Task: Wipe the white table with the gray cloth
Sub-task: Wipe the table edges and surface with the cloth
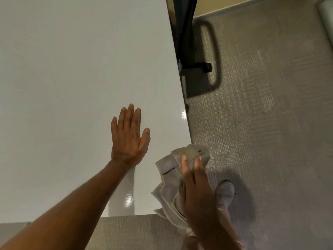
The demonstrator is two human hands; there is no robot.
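The white table (72,87) fills the left and middle of the head view, glossy and bare. My left hand (128,138) lies flat on it near the right edge, fingers straight and held together, holding nothing. My right hand (195,192) grips the crumpled gray cloth (171,179) at the table's near right corner. Part of the cloth hangs past the table edge over the floor.
Gray carpet (261,123) covers the floor to the right of and below the table. A black table leg with a foot (189,56) stands by the right edge. A foot in a gray sock (225,192) rests on the carpet under my right hand.
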